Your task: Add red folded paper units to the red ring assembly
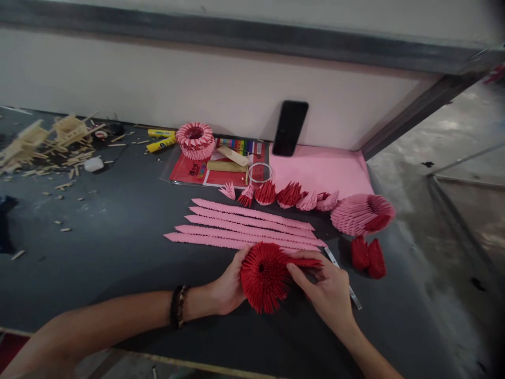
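Observation:
My left hand [232, 281] is closed around the left side of a round red folded-paper piece [265, 279], which has a small dark hole in its middle and spiky points all round. My right hand [327, 287] pinches a narrow red folded-paper strip [305, 262] between thumb and fingers, its inner end touching the round piece's right edge. Just beyond both hands lie several long pink folded-paper strips [252, 221], side by side. A thin metal ruler-like strip [343, 279] lies partly behind my right hand. Two red paper bundles [367, 257] sit to the right.
A pink folded-paper bowl shape [361, 215] and a row of small red and pink paper pieces [290, 195] stand farther back. A black phone [291, 129] leans on the wall. A ring-shaped paper piece [195, 141], yellow tubes [161, 141] and wooden stick scraps [59, 139] lie leftward.

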The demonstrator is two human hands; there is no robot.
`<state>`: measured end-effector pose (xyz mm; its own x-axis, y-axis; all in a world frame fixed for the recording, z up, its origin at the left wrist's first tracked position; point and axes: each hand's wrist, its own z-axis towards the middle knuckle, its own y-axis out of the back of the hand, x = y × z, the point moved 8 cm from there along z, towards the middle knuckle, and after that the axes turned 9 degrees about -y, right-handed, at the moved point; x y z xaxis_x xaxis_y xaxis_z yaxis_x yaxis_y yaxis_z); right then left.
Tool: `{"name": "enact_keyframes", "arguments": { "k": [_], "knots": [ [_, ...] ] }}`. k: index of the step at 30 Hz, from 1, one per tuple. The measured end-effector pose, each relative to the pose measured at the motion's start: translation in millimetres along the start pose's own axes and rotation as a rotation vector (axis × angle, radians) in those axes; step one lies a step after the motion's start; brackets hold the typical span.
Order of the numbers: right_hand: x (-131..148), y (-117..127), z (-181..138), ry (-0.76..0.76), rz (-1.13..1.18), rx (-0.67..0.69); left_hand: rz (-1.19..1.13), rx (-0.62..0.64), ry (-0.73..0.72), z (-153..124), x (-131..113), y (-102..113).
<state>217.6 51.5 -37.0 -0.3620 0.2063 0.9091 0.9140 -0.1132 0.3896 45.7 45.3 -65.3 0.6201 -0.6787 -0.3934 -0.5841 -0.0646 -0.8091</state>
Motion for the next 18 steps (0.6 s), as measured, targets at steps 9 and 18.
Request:
{"name": "enact_keyframes", "arguments": {
  "k": [9,18],
  "knots": [
    [-1,2,-3,0.025,0.046,-0.031,-0.001,0.006,0.055,-2,2,-1],
    [15,5,-8,0.165,-0.191,-0.092,0.014,-0.038,0.018,-2,-1,0]
  ]
}}
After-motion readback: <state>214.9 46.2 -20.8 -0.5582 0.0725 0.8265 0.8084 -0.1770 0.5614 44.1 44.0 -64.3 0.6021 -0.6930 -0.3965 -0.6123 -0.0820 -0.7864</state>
